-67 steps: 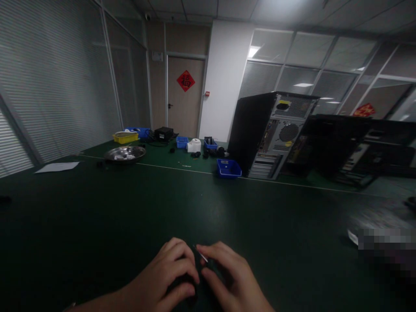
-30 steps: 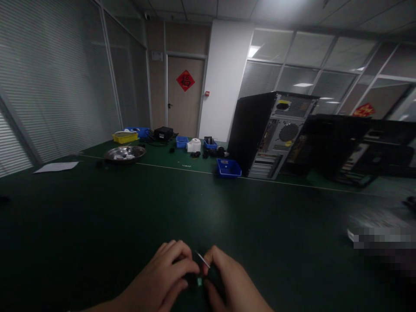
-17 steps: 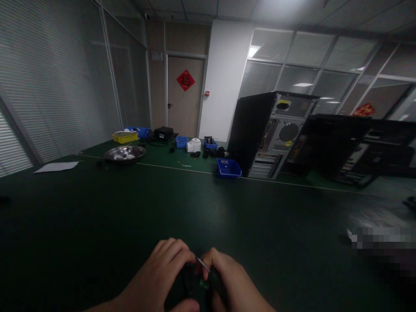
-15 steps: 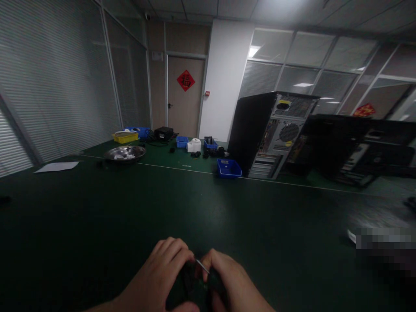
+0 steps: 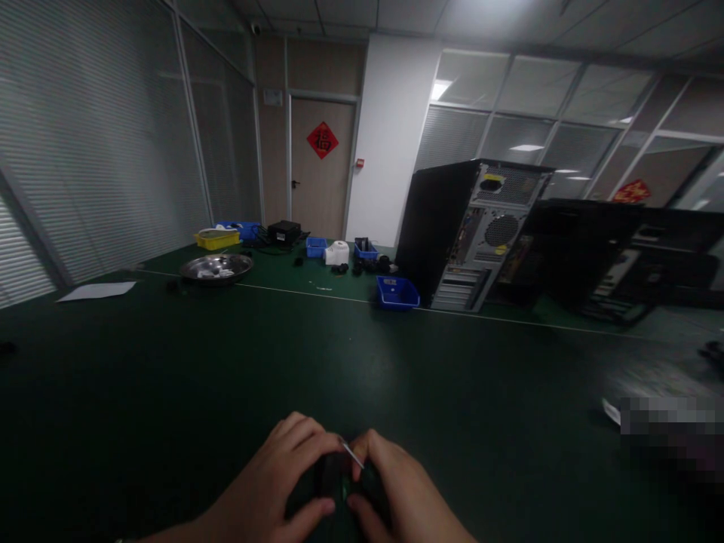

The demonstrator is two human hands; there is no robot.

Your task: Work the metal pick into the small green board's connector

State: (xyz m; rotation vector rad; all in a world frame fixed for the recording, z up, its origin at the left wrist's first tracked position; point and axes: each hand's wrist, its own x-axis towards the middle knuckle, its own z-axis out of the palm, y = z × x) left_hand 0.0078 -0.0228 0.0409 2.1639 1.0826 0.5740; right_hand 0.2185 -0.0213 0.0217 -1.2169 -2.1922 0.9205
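Note:
My left hand (image 5: 286, 471) is at the bottom middle, its fingers curled over a small dark object (image 5: 330, 475) low over the green table (image 5: 271, 362). A spot of green shows on the object beside the thumb; its kind is hard to make out in the dim light. My right hand (image 5: 404, 486) is closed around a slim tool with a thin metal shaft, which looks like a screwdriver (image 5: 353, 455). The shaft slants up and left, and its tip meets the left fingertips at the object's upper edge. The tool's handle is mostly hidden in the right palm.
A blue tray (image 5: 398, 294) lies beside a black computer tower (image 5: 446, 226). To the back left are a steel dish (image 5: 192, 270), a sheet of paper (image 5: 97, 291) and a yellow basket (image 5: 218, 240). A pixelated patch covers the right edge.
My left thumb has risen and now presses against the dark object's near side. My right thumb also shows beside it now. The tool's shaft has shifted only slightly.

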